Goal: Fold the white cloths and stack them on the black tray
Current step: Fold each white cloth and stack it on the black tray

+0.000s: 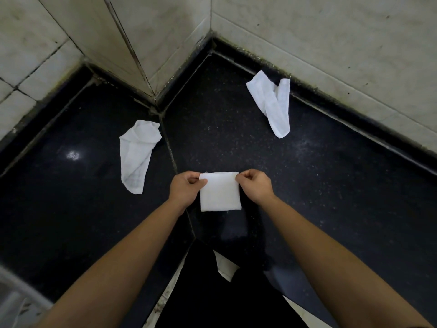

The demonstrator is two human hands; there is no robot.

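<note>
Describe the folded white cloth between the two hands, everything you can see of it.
The folded cloth is a neat, nearly square white packet of thin, faintly gridded fabric, edges aligned. The left hand pinches its upper left corner, the right hand its upper right corner. It is over the black speckled counter; whether it rests there or hangs just above cannot be told.

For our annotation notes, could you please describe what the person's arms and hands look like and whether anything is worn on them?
Both are bare. The left hand and right hand carry no gloves, and no rings show. The left forearm and right forearm are uncovered to the frame edge: no sleeves, watch or wristband visible.
</note>
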